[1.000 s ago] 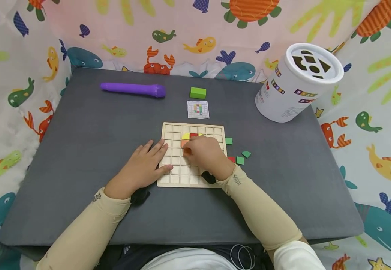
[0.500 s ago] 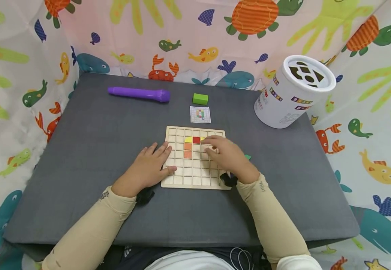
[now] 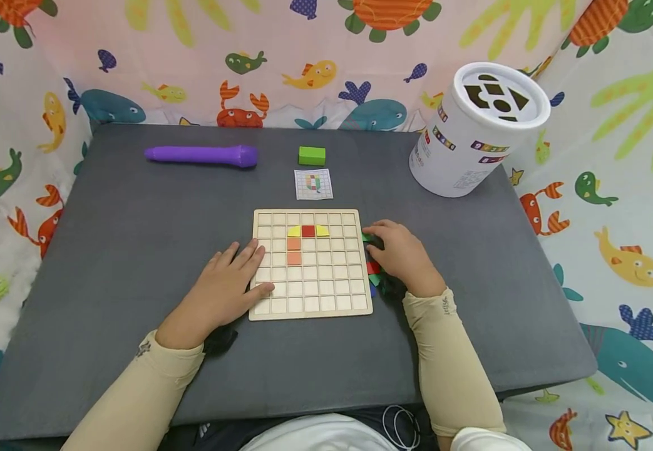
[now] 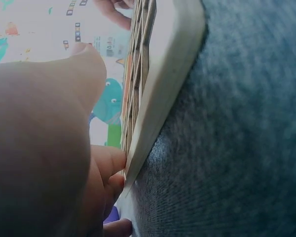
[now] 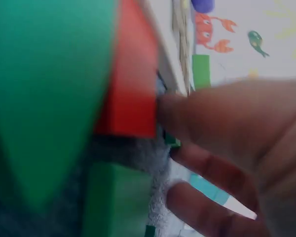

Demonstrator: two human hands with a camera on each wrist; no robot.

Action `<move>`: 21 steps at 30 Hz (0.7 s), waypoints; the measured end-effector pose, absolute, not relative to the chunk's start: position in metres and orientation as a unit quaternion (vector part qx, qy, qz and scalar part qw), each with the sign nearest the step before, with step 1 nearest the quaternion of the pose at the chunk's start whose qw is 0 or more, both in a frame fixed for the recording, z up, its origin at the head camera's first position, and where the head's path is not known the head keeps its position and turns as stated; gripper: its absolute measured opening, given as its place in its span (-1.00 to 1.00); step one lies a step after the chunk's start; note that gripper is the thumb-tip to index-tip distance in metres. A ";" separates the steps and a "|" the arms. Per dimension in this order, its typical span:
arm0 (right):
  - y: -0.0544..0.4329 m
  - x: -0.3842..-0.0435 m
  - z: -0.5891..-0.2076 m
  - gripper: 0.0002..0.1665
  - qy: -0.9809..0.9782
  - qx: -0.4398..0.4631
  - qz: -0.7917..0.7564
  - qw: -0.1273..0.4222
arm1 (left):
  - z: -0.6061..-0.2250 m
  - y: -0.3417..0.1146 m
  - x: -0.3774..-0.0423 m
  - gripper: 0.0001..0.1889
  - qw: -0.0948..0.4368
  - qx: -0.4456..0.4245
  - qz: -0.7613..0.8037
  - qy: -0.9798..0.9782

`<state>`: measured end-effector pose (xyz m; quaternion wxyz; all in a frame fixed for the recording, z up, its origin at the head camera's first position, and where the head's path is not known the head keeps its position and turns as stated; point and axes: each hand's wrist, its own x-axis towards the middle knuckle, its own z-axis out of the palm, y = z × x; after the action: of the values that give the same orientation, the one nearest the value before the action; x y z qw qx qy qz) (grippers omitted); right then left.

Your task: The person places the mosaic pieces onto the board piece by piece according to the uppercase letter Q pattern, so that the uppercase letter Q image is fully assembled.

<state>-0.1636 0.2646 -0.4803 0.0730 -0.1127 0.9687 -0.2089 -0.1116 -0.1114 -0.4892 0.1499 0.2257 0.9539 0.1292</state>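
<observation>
We judge this pickup: right hand (image 3: 398, 255) at green block (image 3: 365, 237), pinch unclear; left hand (image 3: 216, 294) straight-fingered on board (image 3: 326, 290). Next: firm pinch.

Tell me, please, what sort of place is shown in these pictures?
Probably a children's play or learning corner: a backdrop printed with cartoon sea animals is behind a grey table, where a wooden grid board holds coloured tiles.

The pale gridded board (image 3: 320, 289) lies flat, yellow, red and orange tiles (image 3: 308, 231) toward twelve o'clock, loose pieces (image 3: 373, 268) at three.
</observation>
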 end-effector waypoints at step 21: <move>0.185 -0.169 -0.459 -0.82 0.960 -0.257 -0.095 0.052 | -0.489 -0.117 -0.108 -0.10 0.132 0.230 0.127 0.956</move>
<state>-0.1686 0.1855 -0.4591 0.0518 -0.2569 0.9604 -0.0946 -0.1082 -0.1167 -0.4887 0.1315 0.2298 0.9559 0.1273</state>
